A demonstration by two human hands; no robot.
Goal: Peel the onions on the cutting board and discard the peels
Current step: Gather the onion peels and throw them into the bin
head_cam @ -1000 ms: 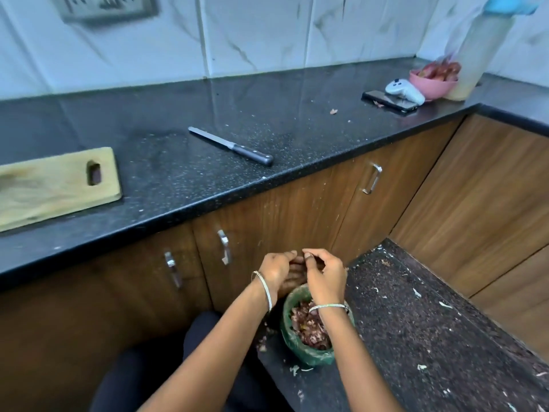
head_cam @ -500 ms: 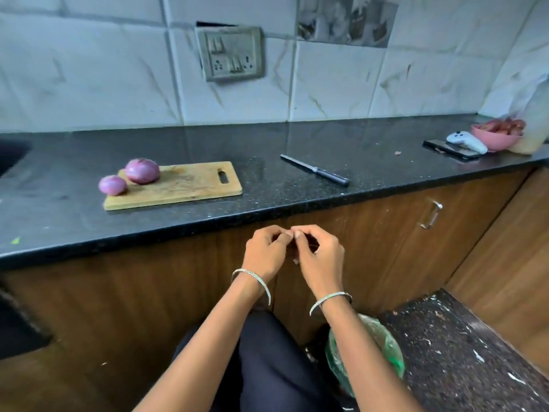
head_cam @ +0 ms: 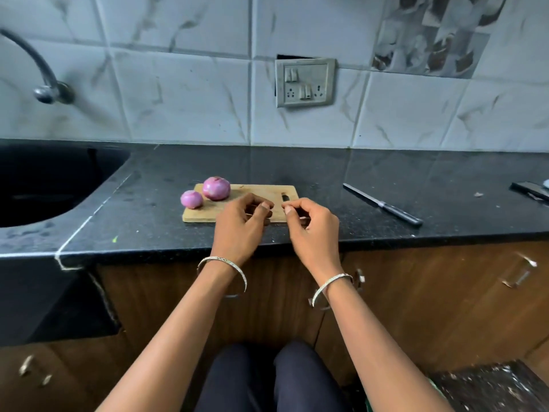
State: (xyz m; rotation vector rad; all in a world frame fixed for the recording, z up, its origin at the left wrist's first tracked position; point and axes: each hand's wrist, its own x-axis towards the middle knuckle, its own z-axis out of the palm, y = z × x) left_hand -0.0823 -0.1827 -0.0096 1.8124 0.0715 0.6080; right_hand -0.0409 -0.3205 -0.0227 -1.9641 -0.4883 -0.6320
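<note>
Two peeled purple onions lie on the left end of a wooden cutting board (head_cam: pixel 261 192): a larger onion (head_cam: pixel 216 188) behind and a smaller onion (head_cam: pixel 191 199) at the board's left edge. My left hand (head_cam: pixel 242 226) hovers over the board's front edge with its fingers loosely curled and nothing visible in it. My right hand (head_cam: pixel 310 228) is just to the right, over the board's right corner, with thumb and fingertips pinched together; I see nothing between them. The two hands are a small gap apart. Neither touches an onion.
A knife (head_cam: pixel 383 208) lies on the black counter to the right of the board. A dark sink (head_cam: pixel 44 185) with a tap (head_cam: pixel 44 75) is at the left. A phone (head_cam: pixel 531 191) sits at the far right edge. Cabinet doors are below the counter, and peel scraps litter the floor (head_cam: pixel 490 388).
My hands rose from over the green bin on the floor to the counter and moved apart. The view swung up and left, bringing the board and onions into the middle.
</note>
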